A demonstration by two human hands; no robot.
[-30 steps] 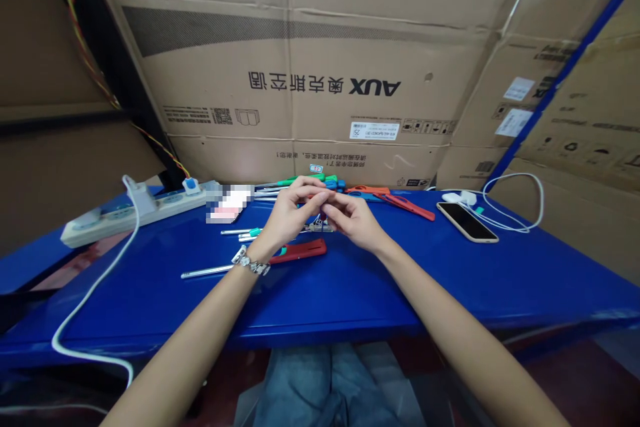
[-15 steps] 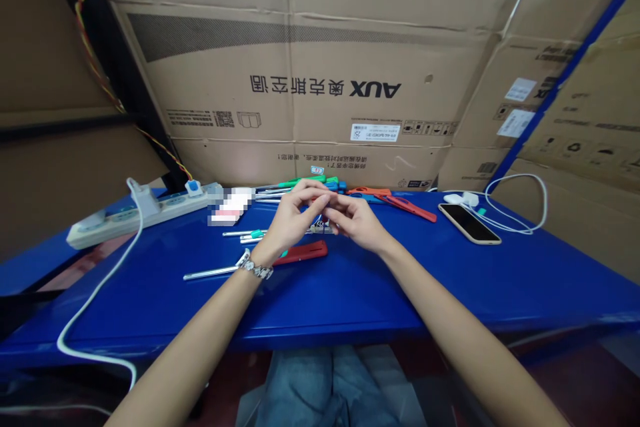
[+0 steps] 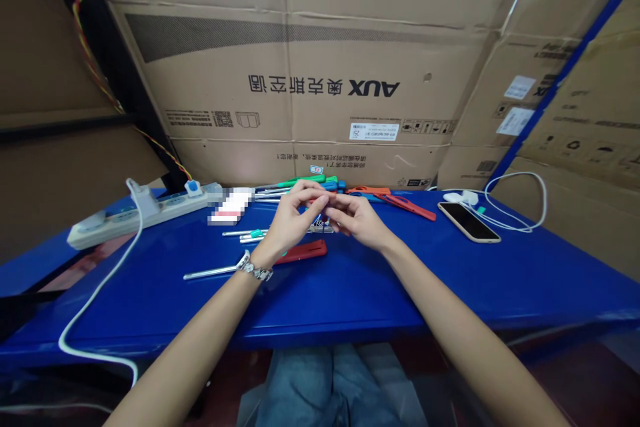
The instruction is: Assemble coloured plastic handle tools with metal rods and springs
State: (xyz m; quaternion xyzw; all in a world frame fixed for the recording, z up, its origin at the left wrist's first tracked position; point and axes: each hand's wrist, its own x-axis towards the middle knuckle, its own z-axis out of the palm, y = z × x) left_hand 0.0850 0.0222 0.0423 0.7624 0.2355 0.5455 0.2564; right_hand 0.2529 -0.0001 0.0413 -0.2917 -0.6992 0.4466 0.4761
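I have my left hand (image 3: 290,217) and right hand (image 3: 357,219) brought together above the blue bench (image 3: 400,280), fingertips pinched narrow on a small part (image 3: 323,202) between them; it is too small and too hidden by my fingers to say just what it is. It sits just above the red handle (image 3: 300,252) that lies on the bench, a little behind it. I judge the part light and stiff, likely metal or hard plastic, and easy to drop, so a fingertip pinch on its ends from both sides suits it better than a full grip. Just under my fingers, behind the red handle, lies a small metal clip-like bit (image 3: 319,228). Farther behind the red handle lie green and blue screwdrivers (image 3: 310,182); left of it a bare metal shaft (image 3: 207,272); well to its right a phone (image 3: 469,221); well to its left a power strip (image 3: 140,211)

Against the picture half a second ago, my hands have hardly shifted: same pinch, same place over the red handle, with the fingertips only slightly rearranged
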